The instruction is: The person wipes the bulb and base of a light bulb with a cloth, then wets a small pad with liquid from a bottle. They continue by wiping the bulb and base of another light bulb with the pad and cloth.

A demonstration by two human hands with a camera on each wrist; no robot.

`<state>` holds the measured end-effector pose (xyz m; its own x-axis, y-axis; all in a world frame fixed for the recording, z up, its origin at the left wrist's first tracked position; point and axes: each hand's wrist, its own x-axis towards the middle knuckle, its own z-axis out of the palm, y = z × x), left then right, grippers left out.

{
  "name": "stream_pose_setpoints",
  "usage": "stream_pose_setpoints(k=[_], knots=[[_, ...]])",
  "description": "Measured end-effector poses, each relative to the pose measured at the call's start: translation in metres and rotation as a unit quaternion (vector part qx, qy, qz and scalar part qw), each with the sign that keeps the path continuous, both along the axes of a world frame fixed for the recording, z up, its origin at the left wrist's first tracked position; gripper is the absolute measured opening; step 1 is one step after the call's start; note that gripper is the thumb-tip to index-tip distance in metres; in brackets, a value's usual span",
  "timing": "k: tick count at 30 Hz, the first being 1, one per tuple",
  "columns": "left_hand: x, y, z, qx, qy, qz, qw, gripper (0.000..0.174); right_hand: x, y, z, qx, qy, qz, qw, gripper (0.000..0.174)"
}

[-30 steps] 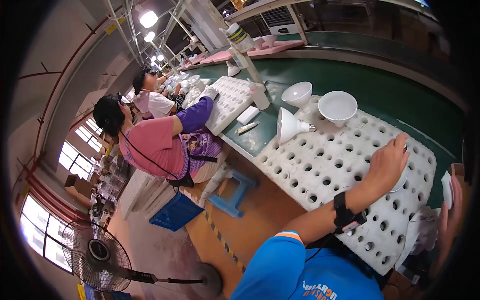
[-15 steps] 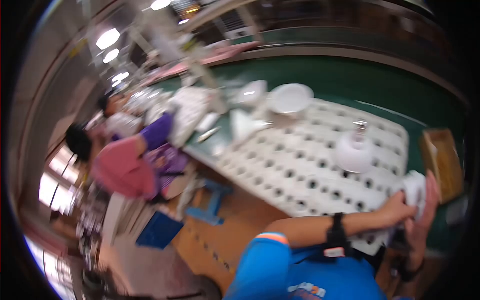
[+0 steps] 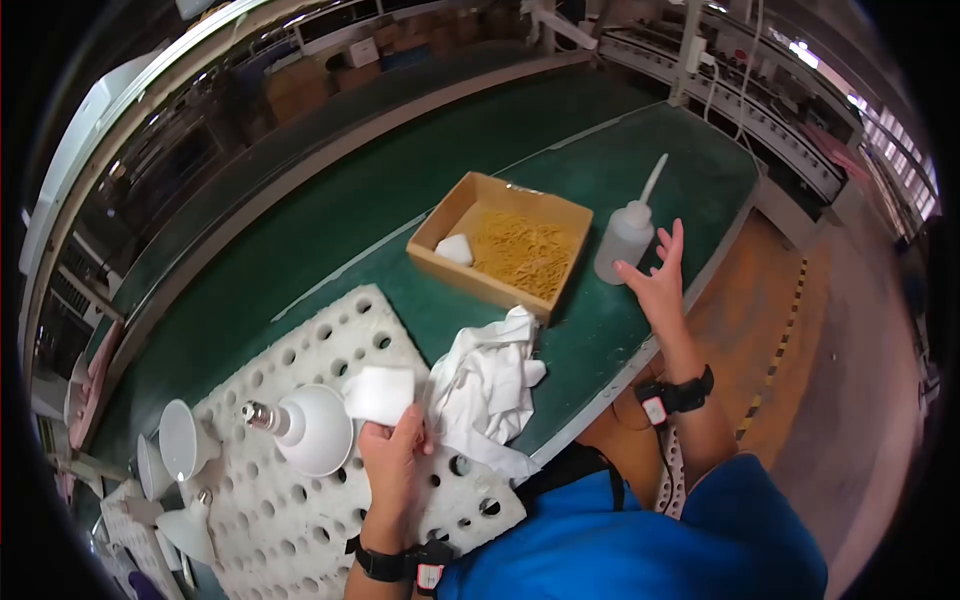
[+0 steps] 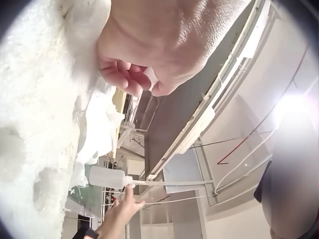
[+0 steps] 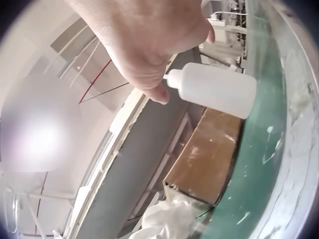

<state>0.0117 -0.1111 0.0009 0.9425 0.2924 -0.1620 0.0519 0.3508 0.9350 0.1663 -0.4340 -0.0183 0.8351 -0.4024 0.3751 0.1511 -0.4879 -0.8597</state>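
Observation:
My left hand (image 3: 393,465) pinches a folded white cloth pad (image 3: 381,395) over the white foam board (image 3: 300,520), just beside a white lamp reflector (image 3: 318,430) whose metal screw base points left. My right hand (image 3: 662,285) is spread with fingers apart beside a translucent squeeze bottle (image 3: 624,243) with a long spout. In the right wrist view the bottle (image 5: 217,89) stands close to my thumb, and whether they touch I cannot tell. A crumpled white cloth (image 3: 482,385) lies between the board and the table's front edge.
A cardboard box (image 3: 470,288) of small yellowish pieces, with a white item (image 3: 455,249) inside, stands behind the crumpled cloth. More white reflectors (image 3: 184,440) are at the board's left end. The green table (image 3: 580,370) has a pale front edge.
The view has swung right. My hands, together at the white cloth half a second ago, are now apart: the left holds the pad near the reflector, the right is at the bottle.

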Motion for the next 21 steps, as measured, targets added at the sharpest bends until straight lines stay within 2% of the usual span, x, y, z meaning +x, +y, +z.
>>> stream_pose_setpoints(k=[2, 3, 5, 6, 7, 8, 10, 12, 13, 14, 16, 17, 18, 20, 21], knots=[[-0.001, 0.0, 0.004, -0.004, 0.008, 0.011, 1.0, 0.013, 0.023, -0.002, -0.017, 0.086, -0.034, 0.109, 0.99, 0.103], [0.0, 0.0, 0.006, 0.009, 0.026, 0.015, 0.999, 0.014, 0.028, 0.0, -0.018, 0.048, -0.021, 0.105, 0.993, 0.099], [-0.001, 0.001, 0.005, 0.005, 0.019, 0.019, 1.0, 0.014, 0.034, 0.002, -0.016, 0.0, -0.051, 0.079, 0.996, 0.081], [-0.001, 0.001, 0.004, 0.004, 0.015, 0.025, 1.0, 0.015, 0.036, 0.0, -0.015, 0.025, -0.022, 0.116, 0.993, 0.071], [-0.002, 0.002, 0.004, -0.004, 0.01, 0.02, 1.0, 0.015, 0.033, 0.002, -0.012, 0.003, -0.042, 0.129, 0.991, 0.067], [-0.002, 0.003, 0.004, -0.013, 0.004, 0.011, 1.0, 0.016, 0.025, 0.005, -0.009, 0.006, -0.041, 0.131, 0.99, 0.065], [-0.003, 0.005, 0.003, -0.006, -0.001, 0.007, 1.0, 0.018, -0.003, 0.021, 0.011, 0.109, -0.051, 0.183, 0.976, 0.068], [-0.004, 0.005, 0.001, 0.005, 0.003, 0.002, 1.0, 0.02, -0.04, 0.028, 0.03, 0.164, -0.005, 0.278, 0.947, 0.076], [-0.004, 0.005, 0.002, 0.015, 0.006, -0.001, 1.0, 0.021, -0.059, 0.033, 0.044, 0.192, 0.017, 0.318, 0.928, 0.081], [-0.003, 0.005, 0.002, 0.025, 0.008, -0.005, 1.0, 0.021, -0.08, 0.046, 0.066, 0.176, 0.075, 0.357, 0.914, 0.093], [-0.003, 0.004, 0.003, 0.03, 0.018, -0.009, 0.999, 0.017, -0.111, 0.069, 0.093, 0.253, 0.226, 0.47, 0.815, 0.098], [-0.003, 0.004, 0.003, 0.032, 0.021, -0.007, 0.999, 0.016, -0.111, 0.073, 0.094, 0.209, 0.294, 0.534, 0.765, 0.097], [-0.004, 0.005, 0.002, 0.024, 0.011, -0.004, 1.0, 0.018, -0.111, 0.082, 0.099, 0.165, 0.314, 0.603, 0.715, 0.085], [-0.004, 0.006, -0.004, 0.007, -0.007, 0.003, 1.0, 0.022, -0.114, 0.099, 0.089, 0.118, 0.326, 0.658, 0.668, 0.077], [-0.004, 0.006, -0.004, 0.007, -0.001, 0.003, 1.0, 0.023, -0.113, 0.106, 0.087, 0.088, 0.316, 0.673, 0.663, 0.074]])
